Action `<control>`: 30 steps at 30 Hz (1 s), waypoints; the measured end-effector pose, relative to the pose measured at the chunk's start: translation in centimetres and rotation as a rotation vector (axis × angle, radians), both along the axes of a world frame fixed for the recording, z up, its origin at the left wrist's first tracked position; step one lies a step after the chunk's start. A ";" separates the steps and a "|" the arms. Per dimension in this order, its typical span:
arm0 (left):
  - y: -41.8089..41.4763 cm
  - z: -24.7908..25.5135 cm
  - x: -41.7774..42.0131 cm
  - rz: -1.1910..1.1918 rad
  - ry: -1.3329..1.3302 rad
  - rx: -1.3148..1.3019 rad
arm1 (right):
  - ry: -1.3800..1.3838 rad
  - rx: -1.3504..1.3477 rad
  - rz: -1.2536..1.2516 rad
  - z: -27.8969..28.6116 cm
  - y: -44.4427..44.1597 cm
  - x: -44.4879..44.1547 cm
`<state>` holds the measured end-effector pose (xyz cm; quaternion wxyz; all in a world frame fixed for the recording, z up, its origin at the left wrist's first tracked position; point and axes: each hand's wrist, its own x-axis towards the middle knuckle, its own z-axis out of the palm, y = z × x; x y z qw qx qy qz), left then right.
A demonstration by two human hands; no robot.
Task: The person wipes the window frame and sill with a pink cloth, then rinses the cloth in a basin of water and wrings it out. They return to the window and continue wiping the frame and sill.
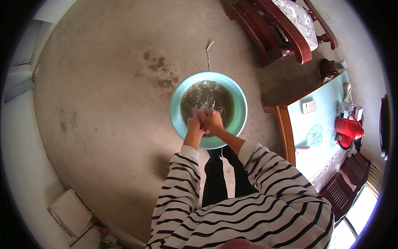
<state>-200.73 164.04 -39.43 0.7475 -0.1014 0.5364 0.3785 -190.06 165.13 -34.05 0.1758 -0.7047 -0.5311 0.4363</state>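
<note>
A round turquoise plastic basin [239,107] holds murky, greyish water with some foam on it. Over its near half, my left hand [194,120] and my right hand [212,120] press together. Both are closed on a wet pinkish cloth [205,130], of which small parts show below and beside the fingers; the rest is hidden in the hands. Water drips or splashes just beyond the knuckles.
Dark wet patches [157,63] mark the concrete floor beyond the basin, where a thin white cord [208,57] lies. At right stand a wooden armchair [298,40] and a table [320,124] bearing a red thermos [346,127] and a phone-sized white object [308,107].
</note>
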 end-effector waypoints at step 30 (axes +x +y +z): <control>-0.7 -3.4 -0.7 0.208 -0.141 0.091 | 0.154 -0.087 0.033 4.0 -0.2 -0.5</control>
